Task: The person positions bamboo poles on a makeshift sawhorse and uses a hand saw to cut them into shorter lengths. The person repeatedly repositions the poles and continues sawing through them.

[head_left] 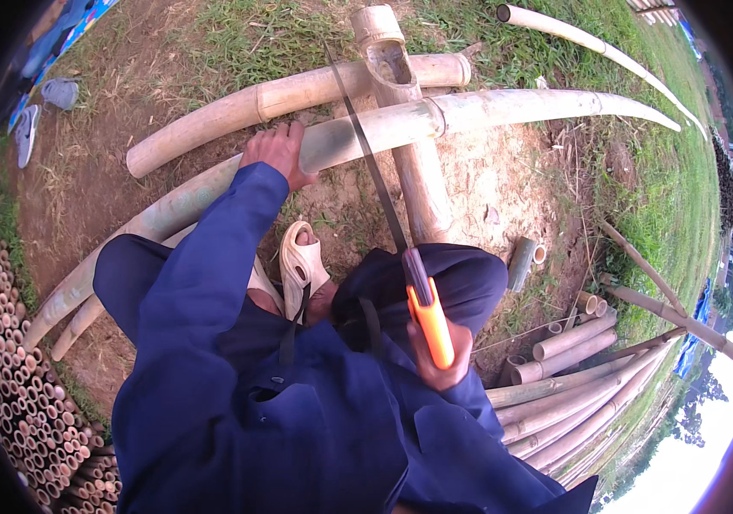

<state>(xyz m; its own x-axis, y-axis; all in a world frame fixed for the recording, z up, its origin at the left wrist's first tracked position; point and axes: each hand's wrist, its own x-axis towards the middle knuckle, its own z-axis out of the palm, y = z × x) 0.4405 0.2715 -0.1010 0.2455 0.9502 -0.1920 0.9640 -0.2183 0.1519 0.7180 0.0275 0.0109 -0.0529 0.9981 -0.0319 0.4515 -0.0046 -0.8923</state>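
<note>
A long bamboo pole (503, 110) runs across in front of me, lying over a thick bamboo post (422, 193) that has a notch near its far end. My left hand (277, 154) is closed around the pole, left of the post. In my right hand (448, 358) is the orange and dark handle of a hand saw (370, 158). Its long thin blade points away from me and crosses the pole just right of my left hand. Whether the teeth have cut in cannot be made out. Behind the pole lies a shorter bamboo length (289, 98).
Many cut bamboo tubes (19, 377) are stacked at the left. More bamboo poles (572, 394) and short offcuts (522, 261) lie to the right. Another pole (598, 44) rests on the grass at the far right. A shoe (27, 135) shows at the far left.
</note>
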